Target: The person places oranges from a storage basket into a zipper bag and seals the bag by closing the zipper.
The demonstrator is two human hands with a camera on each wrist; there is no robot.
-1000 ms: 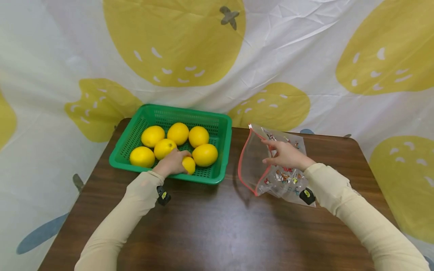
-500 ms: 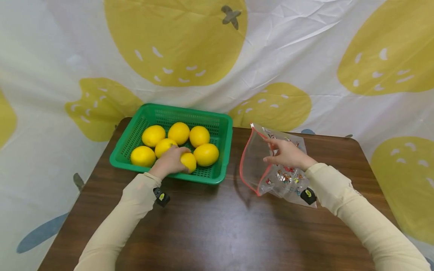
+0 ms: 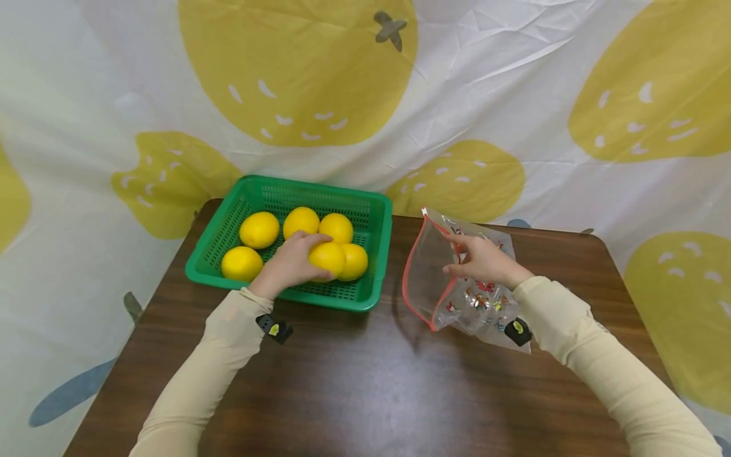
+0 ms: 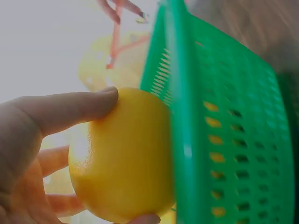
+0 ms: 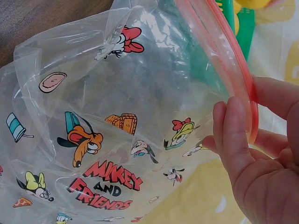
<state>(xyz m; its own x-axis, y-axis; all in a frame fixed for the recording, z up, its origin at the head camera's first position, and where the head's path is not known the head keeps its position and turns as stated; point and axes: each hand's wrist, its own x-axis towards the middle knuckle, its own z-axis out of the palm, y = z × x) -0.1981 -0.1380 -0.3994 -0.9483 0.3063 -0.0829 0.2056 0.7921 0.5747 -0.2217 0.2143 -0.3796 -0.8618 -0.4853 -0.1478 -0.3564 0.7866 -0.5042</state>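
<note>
My left hand (image 3: 291, 261) grips a yellow lemon (image 3: 327, 260) over the green basket (image 3: 377, 279), thumb on one side and fingers around the other. In the left wrist view the lemon (image 4: 126, 158) overlaps the basket's rim (image 4: 184, 140). Several more lemons (image 3: 259, 230) lie in the basket, one partly behind the held lemon. On the right, my right hand (image 3: 485, 259) pinches the red zip edge of a clear zip bag (image 3: 480, 311). The bag's mouth gapes toward the basket. The right wrist view shows cartoon prints on the bag (image 5: 103, 107) and the thumb and fingers at its red edge.
Both the basket and the bag are on a brown wooden table (image 3: 365, 381), toward its far edge. A white cloth (image 3: 485, 82) with large yellow fruit prints hangs close behind it. Black wrist cameras sit on both cream sleeves (image 3: 211, 355).
My left hand has raised the lemon from the basket's near side and shifted slightly right, so it now overlaps the rightmost lemon. The right hand and the bag have stayed nearly still.
</note>
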